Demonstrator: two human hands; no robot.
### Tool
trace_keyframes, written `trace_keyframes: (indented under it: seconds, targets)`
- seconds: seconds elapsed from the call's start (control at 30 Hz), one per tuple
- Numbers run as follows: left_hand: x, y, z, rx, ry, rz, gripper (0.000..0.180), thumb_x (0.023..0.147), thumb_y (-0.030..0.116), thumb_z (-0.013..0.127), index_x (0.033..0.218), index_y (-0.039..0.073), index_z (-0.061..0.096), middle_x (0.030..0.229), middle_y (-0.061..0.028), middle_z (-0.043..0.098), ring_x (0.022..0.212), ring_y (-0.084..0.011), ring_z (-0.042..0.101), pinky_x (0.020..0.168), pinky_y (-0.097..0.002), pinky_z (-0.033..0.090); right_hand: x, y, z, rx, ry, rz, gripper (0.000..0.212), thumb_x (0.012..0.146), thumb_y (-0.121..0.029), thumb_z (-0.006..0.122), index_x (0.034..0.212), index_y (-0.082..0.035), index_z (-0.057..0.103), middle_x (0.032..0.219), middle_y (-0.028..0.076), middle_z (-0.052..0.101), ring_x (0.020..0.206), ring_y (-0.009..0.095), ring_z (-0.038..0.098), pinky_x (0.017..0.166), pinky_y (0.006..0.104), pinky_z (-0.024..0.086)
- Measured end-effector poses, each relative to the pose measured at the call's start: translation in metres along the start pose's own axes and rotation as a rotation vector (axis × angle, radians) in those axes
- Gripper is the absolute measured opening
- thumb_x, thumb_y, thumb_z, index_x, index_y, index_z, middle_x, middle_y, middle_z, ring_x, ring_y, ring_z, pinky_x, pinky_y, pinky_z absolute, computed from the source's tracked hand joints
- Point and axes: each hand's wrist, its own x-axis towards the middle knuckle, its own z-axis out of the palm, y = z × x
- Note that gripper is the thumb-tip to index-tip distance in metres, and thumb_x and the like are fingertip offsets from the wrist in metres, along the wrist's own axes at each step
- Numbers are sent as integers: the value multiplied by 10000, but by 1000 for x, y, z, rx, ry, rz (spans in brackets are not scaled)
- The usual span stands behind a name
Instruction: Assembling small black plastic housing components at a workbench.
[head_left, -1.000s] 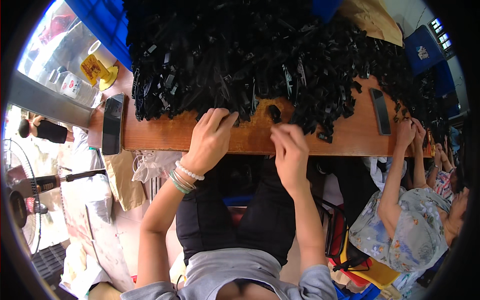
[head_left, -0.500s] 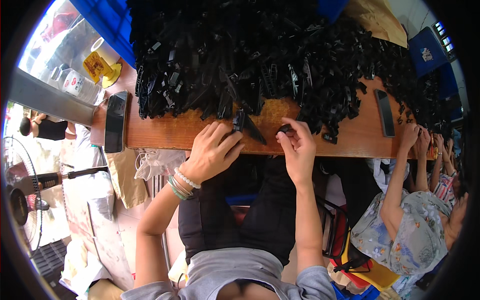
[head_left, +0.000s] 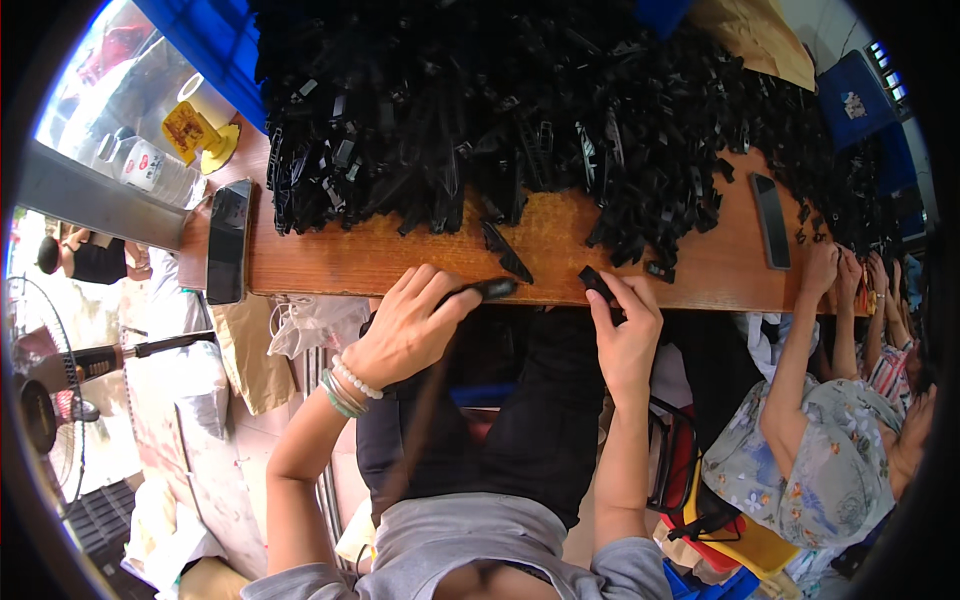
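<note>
My left hand (head_left: 412, 325) is closed on a long black plastic part (head_left: 490, 289), which points to the right just over the table's front edge. Between thumb and fingers of my right hand (head_left: 628, 335) is a small black plastic piece (head_left: 594, 281), held tilted and apart from the long part. Lying on the wood between and beyond my hands is a loose, pointed black part (head_left: 507, 254). Behind it rises a large heap of black plastic parts (head_left: 430, 120). What exact kind these parts are, I cannot tell.
A phone (head_left: 229, 240) lies at the left of the wooden table (head_left: 330, 265), another phone (head_left: 770, 220) at the right. A plastic bottle (head_left: 150, 168) and a yellow tape dispenser (head_left: 205, 140) stand back left. At the right, a co-worker's hands (head_left: 830, 270) work at the same table.
The long part in my left hand has swung from upright to nearly level and come nearer to me. My right hand has moved right and slightly nearer, its small piece now showing more.
</note>
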Motion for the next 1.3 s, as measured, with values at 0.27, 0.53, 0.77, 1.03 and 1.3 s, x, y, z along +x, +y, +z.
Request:
trace_keyframes:
  seconds: [0.27, 0.53, 0.77, 1.03, 1.3]
  targets:
    - [38, -14, 18, -401, 31, -154, 259, 750, -30, 725, 1006, -7, 694, 970, -102, 638, 890, -281, 585, 796, -359, 502, 11, -12, 6, 305, -183, -12, 290, 817, 2, 731, 1103, 26, 688, 905, 78, 630, 728, 146, 566, 669, 282, 460]
    - [36, -17, 19, -495, 24, -175, 270, 731, -44, 738, 995, 4, 722, 951, -88, 650, 881, -255, 589, 775, -338, 509, 32, -6, 9, 353, -369, -41, 278, 810, 11, 731, 1084, 30, 693, 862, 82, 610, 758, 175, 574, 653, 279, 461]
    - [33, -17, 21, -534, 57, -226, 287, 720, -50, 744, 1002, 3, 730, 940, -84, 657, 865, -247, 600, 762, -340, 513, 17, -4, 10, 337, -260, -49, 289, 782, 22, 746, 1067, 25, 698, 869, 87, 616, 770, 200, 584, 658, 266, 464]
    - [37, -18, 19, -545, 34, -236, 270, 713, -48, 751, 979, -2, 744, 928, -80, 669, 853, -229, 606, 743, -327, 515, 28, -3, 13, 265, -271, -202, 283, 747, 19, 748, 1028, 17, 717, 877, 83, 633, 830, 208, 540, 744, 304, 442]
    - [36, -19, 19, -566, 25, -239, 261, 716, -48, 751, 974, -8, 745, 936, -81, 681, 851, -223, 610, 740, -321, 518, 29, -6, 15, 274, -302, -156, 285, 740, -12, 758, 1024, -20, 736, 857, 59, 626, 841, 221, 524, 729, 314, 437]
